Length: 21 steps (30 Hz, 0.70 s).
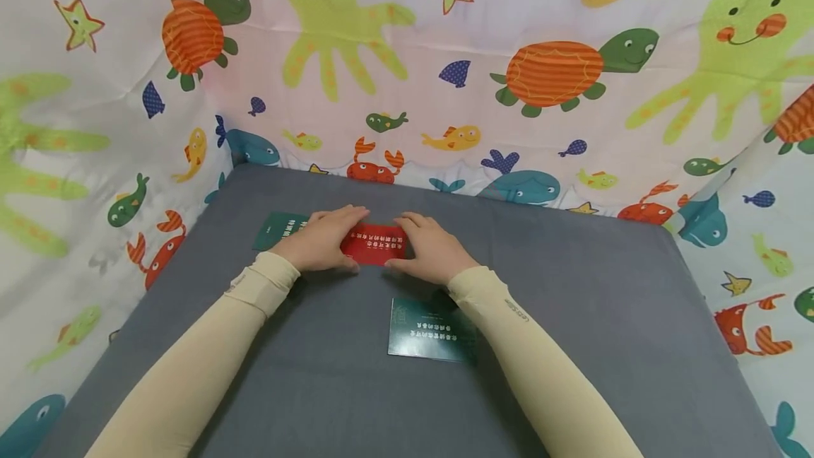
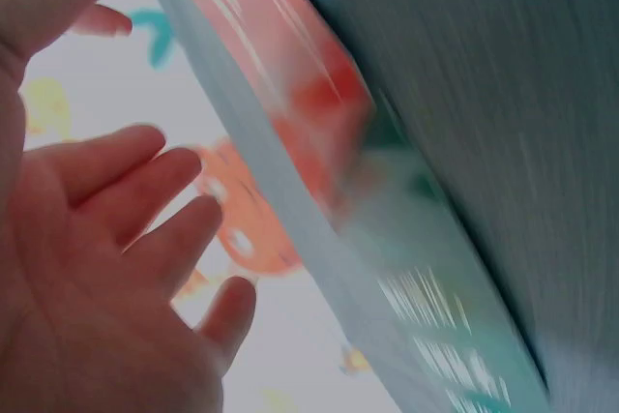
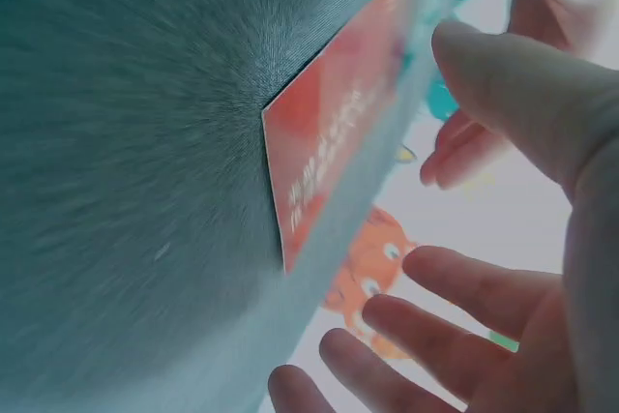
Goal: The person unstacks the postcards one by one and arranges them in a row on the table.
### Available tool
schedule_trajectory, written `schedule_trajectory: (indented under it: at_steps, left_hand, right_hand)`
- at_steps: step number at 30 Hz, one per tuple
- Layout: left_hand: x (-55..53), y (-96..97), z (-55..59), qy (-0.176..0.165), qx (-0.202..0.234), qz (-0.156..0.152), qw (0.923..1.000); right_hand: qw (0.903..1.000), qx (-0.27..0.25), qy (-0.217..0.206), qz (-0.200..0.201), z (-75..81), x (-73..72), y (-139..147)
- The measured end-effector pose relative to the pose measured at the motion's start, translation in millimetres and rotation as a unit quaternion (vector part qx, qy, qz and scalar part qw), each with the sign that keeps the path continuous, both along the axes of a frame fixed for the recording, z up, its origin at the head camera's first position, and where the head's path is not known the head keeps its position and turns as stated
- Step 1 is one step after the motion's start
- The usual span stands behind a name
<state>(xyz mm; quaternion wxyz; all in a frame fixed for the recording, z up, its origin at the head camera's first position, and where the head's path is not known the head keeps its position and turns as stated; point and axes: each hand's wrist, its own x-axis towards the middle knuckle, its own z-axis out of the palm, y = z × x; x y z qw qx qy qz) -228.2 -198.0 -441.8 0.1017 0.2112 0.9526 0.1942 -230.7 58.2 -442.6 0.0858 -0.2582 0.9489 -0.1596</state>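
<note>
A red card (image 1: 374, 244) with white writing lies on the grey table, between my two hands. At its left side is my left hand (image 1: 323, 237), fingers extended and thumb apart. My right hand (image 1: 432, 247) is at its right side with the fingers spread. In the right wrist view the red card (image 3: 329, 123) lies flat, and the fingers of that hand stand apart from it. Partly behind the left hand lies a green card (image 1: 278, 230). Another green card (image 1: 431, 331) lies nearer, below the right wrist, its upper right part covered by the sleeve.
The grey table (image 1: 585, 316) meets a cloth wall (image 1: 420, 41) printed with sea animals at the back and on both sides. Cream sleeves (image 1: 210, 359) cover both forearms.
</note>
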Motion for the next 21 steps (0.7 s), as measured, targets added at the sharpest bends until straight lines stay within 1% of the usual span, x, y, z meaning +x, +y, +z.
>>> schedule_trajectory:
  at_steps: [2, 3, 5, 9, 12, 14, 16, 18, 21]
  left_hand:
    - [13.5, 16.7, 0.3, 0.019, 0.013, -0.018, 0.9996]
    - [21.8, 25.7, 0.5, 0.027, 0.017, -0.029, 0.9991]
    - [40.7, 43.2, 1.2, 0.034, 0.021, -0.055, 0.9977]
    - [77.5, 71.4, 4.4, 0.027, 0.006, -0.108, 0.9937]
    - [97.6, 85.4, 7.5, 0.015, -0.011, -0.142, 0.9897]
    - [106.7, 90.9, 9.0, 0.001, -0.019, -0.155, 0.9878]
    - [111.8, 94.6, 9.0, -0.014, -0.02, -0.158, 0.9871]
    - [114.1, 97.4, 7.8, -0.023, -0.019, -0.153, 0.9877]
    - [114.5, 101.9, 3.8, -0.02, -0.02, -0.142, 0.9895]
  right_hand:
    - [0.9998, -0.012, 0.004, -0.014, 3.2, 15.9, 18]
    - [0.9997, -0.016, 0.004, -0.018, 4.2, 24.7, 28]
    - [0.9995, -0.019, 0.004, -0.023, 4.7, 43.4, 45]
    - [0.9993, -0.025, -0.008, -0.028, 1.1, 77.4, 70]
    - [0.998, -0.038, -0.033, -0.038, -2.1, 97.0, 83]
    - [0.9967, -0.046, -0.051, -0.043, -4.3, 106.7, 87]
    - [0.9962, -0.045, -0.061, -0.042, -6.2, 113.5, 90]
    - [0.9969, -0.037, -0.06, -0.034, -7.8, 117.8, 91]
    - [0.9983, -0.021, -0.048, -0.024, -8.7, 122.0, 92]
